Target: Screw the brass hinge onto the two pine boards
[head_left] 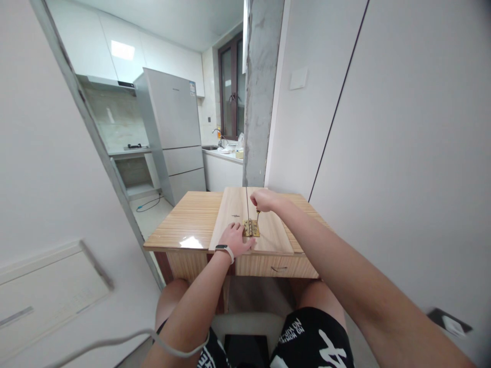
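Two pale wooden boards lie side by side on the desk, with a narrow seam between them. A brass hinge lies open flat across that seam. My right hand is closed round the handle of a screwdriver, whose shaft points down to the hinge's right leaf. The handle is mostly hidden in my fist. My left hand rests flat with fingers apart on the boards, beside and touching the hinge's near left side. A few small dark screws lie on the left board.
The wooden desk has a drawer with a metal handle at its front. A white wall stands close on the right. Beyond the desk are a grey fridge and a kitchen counter. A pale cable crosses at lower left.
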`<state>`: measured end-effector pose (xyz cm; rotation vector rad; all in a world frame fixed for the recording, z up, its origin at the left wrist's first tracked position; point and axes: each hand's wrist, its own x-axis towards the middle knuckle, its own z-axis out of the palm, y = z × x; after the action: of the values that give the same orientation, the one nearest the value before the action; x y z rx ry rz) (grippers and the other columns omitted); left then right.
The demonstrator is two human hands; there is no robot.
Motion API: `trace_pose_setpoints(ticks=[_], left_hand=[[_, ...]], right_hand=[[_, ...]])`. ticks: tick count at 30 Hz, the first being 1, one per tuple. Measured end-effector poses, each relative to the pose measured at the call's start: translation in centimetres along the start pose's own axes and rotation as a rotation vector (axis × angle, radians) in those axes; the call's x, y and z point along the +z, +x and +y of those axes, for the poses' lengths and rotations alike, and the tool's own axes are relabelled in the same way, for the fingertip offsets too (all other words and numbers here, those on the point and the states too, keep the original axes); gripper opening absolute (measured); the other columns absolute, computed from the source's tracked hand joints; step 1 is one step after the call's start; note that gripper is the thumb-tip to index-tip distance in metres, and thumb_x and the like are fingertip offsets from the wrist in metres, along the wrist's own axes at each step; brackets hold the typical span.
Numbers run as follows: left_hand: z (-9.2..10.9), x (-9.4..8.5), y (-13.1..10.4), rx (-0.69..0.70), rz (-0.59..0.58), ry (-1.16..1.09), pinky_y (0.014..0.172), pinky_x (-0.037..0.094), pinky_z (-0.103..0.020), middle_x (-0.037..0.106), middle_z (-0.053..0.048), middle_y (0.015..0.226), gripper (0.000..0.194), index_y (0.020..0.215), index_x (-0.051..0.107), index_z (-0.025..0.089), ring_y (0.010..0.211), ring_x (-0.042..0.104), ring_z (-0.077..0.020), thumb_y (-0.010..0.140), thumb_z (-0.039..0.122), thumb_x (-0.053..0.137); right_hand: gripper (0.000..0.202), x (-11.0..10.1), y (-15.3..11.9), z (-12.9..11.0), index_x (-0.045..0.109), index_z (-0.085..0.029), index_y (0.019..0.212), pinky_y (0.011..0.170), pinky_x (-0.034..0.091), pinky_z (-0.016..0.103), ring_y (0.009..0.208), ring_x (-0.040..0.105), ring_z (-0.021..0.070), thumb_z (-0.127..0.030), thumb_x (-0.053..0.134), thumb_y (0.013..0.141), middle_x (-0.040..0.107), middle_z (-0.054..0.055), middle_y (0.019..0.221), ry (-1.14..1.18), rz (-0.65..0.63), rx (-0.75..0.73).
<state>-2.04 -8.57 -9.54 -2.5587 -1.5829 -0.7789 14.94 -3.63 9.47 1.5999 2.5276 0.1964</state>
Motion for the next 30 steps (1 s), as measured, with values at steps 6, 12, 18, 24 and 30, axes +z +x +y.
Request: trace_pose_setpoints(ticks=[6, 12, 18, 24, 30], left_hand=[[-0.01, 0.05, 0.06, -0.005, 0.004, -0.001, 0.115, 0.038, -0.048, 0.068, -0.015, 0.126, 0.059, 0.121, 0.068, 0.020, 0.128, 0.053, -0.0350, 0.092, 0.069, 0.056], [-0.13, 0.21, 0.10, 0.007, 0.016, -0.002, 0.115, 0.038, -0.047, 0.068, -0.015, 0.123, 0.057, 0.119, 0.069, 0.020, 0.126, 0.054, -0.0346, 0.092, 0.068, 0.057], [-0.10, 0.30, 0.03, 0.013, 0.027, -0.004, 0.114, 0.038, -0.047, 0.068, -0.015, 0.121, 0.058, 0.118, 0.069, 0.019, 0.125, 0.054, -0.0343, 0.092, 0.069, 0.056], [-0.06, 0.29, 0.08, -0.003, 0.017, -0.013, 0.114, 0.038, -0.048, 0.067, -0.015, 0.123, 0.058, 0.119, 0.069, 0.020, 0.126, 0.054, -0.0349, 0.092, 0.070, 0.056], [-0.02, 0.24, 0.12, 0.000, 0.013, -0.011, 0.115, 0.038, -0.048, 0.068, -0.015, 0.122, 0.057, 0.118, 0.069, 0.021, 0.125, 0.054, -0.0347, 0.091, 0.069, 0.056]], right_hand=[[0.034, 0.37, -0.53, -0.68, 0.078, -0.020, 0.109, 0.086, 0.049, 0.031, 0.111, 0.071, 0.0269, -0.046, 0.057, 0.103, 0.076, 0.017, 0.119, -0.012, 0.076, 0.082], [0.034, 0.57, -0.24, -0.71, 0.068, -0.016, 0.128, 0.083, 0.050, 0.030, 0.110, 0.070, 0.0270, -0.033, 0.060, 0.099, 0.070, 0.020, 0.132, 0.044, 0.044, 0.038], [0.036, 0.04, -0.06, -0.79, 0.072, -0.017, 0.119, 0.078, 0.048, 0.026, 0.104, 0.070, 0.0239, -0.012, 0.074, 0.083, 0.076, 0.013, 0.119, 0.051, -0.044, -0.001], [0.021, 0.07, -0.55, -1.00, 0.077, -0.020, 0.110, 0.085, 0.050, 0.032, 0.109, 0.071, 0.0273, -0.031, 0.063, 0.098, 0.076, 0.016, 0.119, 0.002, 0.053, 0.052], [0.036, 0.53, -0.69, -0.86, 0.071, -0.018, 0.124, 0.091, 0.051, 0.037, 0.117, 0.068, 0.0311, -0.040, 0.054, 0.103, 0.072, 0.020, 0.129, -0.004, 0.074, 0.099]])
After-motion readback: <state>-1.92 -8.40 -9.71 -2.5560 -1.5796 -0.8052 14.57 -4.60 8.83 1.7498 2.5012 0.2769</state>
